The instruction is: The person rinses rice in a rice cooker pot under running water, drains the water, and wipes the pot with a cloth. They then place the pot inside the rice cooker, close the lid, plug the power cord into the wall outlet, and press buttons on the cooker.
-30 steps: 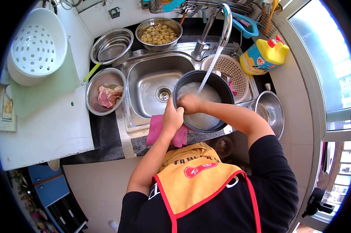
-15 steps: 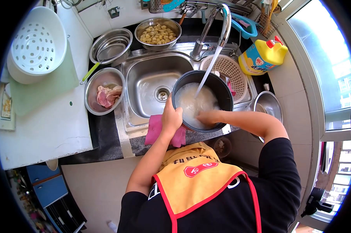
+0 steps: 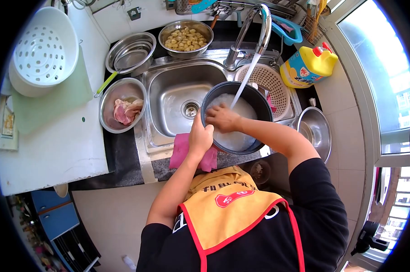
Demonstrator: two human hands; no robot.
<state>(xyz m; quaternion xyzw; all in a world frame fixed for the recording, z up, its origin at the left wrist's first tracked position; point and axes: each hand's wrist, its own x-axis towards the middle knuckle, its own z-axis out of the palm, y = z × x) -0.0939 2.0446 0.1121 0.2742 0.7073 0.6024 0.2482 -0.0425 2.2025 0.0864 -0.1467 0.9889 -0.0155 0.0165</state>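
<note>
A dark, round cooking pot (image 3: 261, 109) is held over the right side of the sink, with cloudy whitish water (image 3: 241, 136) inside. My left hand (image 3: 200, 137) grips its left rim, thumb on the outside. Inside the pot, my right hand (image 3: 223, 119) is at the left part of the water, palm down, fingers slightly spread and partly blurred. Whether anything lies under these fingers is hidden. From the curved chrome faucet (image 3: 264, 34) a stream of water runs into the pot, just beyond my right hand.
Left of the steel sink basin (image 3: 168, 104) stands a bowl with raw meat (image 3: 126, 111). Behind are nested steel bowls (image 3: 131, 52) and a bowl of yellowish pieces (image 3: 185, 40). A beige colander (image 3: 270, 81), a yellow jug (image 3: 307, 68) and a pink cloth (image 3: 180, 152) are close by.
My right hand has moved from the near side of the pot to its left side and risen partly out of the water. My left hand keeps its hold on the rim.
</note>
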